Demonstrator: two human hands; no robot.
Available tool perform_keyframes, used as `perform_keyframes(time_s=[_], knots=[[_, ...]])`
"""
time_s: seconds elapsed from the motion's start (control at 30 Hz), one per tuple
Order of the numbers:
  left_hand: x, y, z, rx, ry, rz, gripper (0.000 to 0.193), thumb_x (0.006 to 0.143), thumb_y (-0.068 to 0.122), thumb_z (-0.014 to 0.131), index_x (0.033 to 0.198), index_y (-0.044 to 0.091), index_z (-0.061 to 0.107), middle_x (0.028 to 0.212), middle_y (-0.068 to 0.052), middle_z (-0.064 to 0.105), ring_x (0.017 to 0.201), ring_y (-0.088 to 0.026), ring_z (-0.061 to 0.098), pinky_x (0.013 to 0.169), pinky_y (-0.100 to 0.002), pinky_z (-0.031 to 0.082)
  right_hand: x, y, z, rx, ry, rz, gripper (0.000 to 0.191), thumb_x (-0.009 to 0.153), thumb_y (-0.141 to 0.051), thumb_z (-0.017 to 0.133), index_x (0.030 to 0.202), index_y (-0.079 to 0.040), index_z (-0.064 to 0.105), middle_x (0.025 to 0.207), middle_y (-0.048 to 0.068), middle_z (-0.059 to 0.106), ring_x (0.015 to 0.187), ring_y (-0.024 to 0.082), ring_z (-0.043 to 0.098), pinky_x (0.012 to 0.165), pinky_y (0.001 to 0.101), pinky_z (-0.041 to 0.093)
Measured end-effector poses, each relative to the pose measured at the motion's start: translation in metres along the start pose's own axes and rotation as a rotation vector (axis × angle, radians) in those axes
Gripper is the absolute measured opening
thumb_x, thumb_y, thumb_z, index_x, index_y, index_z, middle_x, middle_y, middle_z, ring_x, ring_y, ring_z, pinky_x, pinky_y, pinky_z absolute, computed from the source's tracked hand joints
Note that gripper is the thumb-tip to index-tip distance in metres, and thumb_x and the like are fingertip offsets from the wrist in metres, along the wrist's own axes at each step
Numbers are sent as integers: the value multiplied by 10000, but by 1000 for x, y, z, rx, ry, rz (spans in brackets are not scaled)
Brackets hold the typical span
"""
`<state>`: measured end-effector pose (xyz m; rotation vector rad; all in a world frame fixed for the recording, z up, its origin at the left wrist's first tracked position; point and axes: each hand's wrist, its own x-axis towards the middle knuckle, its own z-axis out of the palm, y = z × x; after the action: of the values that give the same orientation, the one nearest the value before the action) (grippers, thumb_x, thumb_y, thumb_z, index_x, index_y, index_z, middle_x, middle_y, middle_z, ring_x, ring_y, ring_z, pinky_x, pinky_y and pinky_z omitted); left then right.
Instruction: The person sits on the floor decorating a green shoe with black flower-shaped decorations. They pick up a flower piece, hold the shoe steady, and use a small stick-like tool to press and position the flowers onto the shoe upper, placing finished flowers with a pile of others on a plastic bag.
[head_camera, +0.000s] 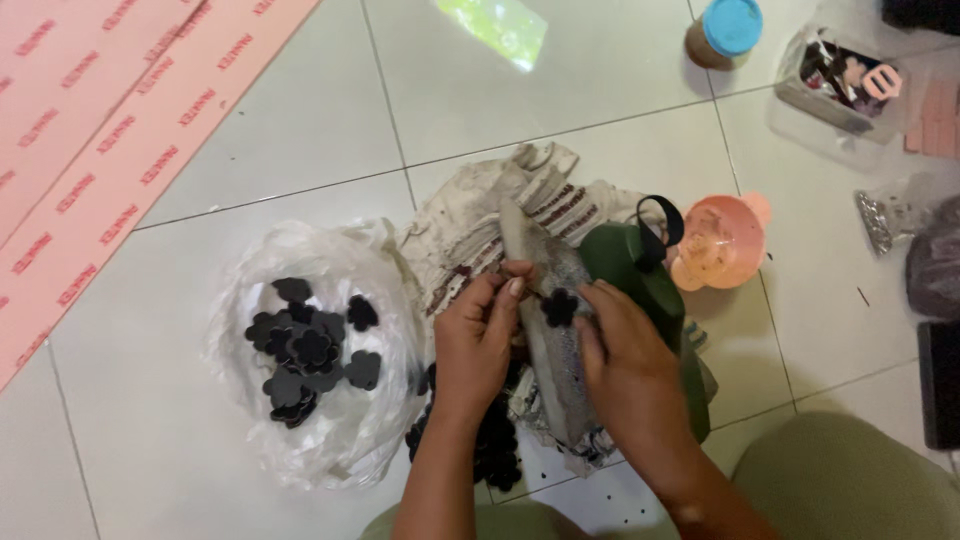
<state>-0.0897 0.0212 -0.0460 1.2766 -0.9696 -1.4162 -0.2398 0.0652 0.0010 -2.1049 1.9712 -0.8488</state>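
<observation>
Flower-shaped cutouts (305, 350) lie in an open plastic bag (330, 440) on the tiled floor (300, 130), left of both hands; a cloth (480, 215) lies behind the hands; a funnel (720, 242) sits right of the cloth; foam sheets (90, 130) lie far left.

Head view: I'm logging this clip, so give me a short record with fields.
setting: white tiled floor
left hand: fingertips at a black flower-shaped piece
right hand: steadies the grey board under that piece
beside: clear plastic bag with more black flower pieces
behind: green bottle, peach cup, pink sheets
</observation>
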Motion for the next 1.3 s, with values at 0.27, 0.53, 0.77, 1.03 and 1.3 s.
perform_keyframes(time_s=[0.27, 0.53, 0.77, 1.03, 1.3], knots=[[8, -20, 15, -125, -115, -79, 183, 1046, 98, 569, 1114, -13, 698, 1069, -39, 771, 957, -88, 672, 882, -254, 540, -7, 50, -24, -8, 140, 111, 535, 924, -187, 745, 1383, 2, 546, 1216, 168, 590, 1053, 327, 563, 933, 405, 469], [9, -26, 23, 3, -124, -60, 171, 1041, 100, 571, 1128, 8, 686, 1052, -40, 776, 948, -84, 678, 877, -253, 542, -12, 77, -12, 126, -22, 231, 576, 1004, -334, 627, 1466, -10, 510, 1368, 219, 612, 1253, 386, 618, 1047, 423, 478], [11, -16, 26, 127, -131, -8, 161, 1036, 104, 591, 1130, 36, 703, 1030, -30, 780, 936, -95, 688, 862, -255, 542, -10, 78, -13, 120, -31, 250, 579, 994, -343, 627, 1456, -13, 517, 1321, 225, 620, 1197, 385, 630, 1007, 425, 493], [-3, 11, 36, 558, -169, 256, 197, 955, 97, 695, 1147, 138, 701, 1054, -74, 758, 899, -264, 756, 771, -331, 586, -4, 72, -17, 115, -44, 260, 590, 995, -337, 644, 1482, -33, 505, 1344, 221, 619, 1230, 374, 624, 1035, 431, 492], [-2, 21, 39, 707, -228, 383, 297, 876, 75, 709, 1157, 172, 703, 1077, -61, 762, 863, -318, 721, 722, -388, 568, -3, 63, -34, 95, -244, 518, 1027, 604, -270, 888, 1493, -58, 419, 1349, 215, 583, 1202, 371, 584, 968, 440, 466]])
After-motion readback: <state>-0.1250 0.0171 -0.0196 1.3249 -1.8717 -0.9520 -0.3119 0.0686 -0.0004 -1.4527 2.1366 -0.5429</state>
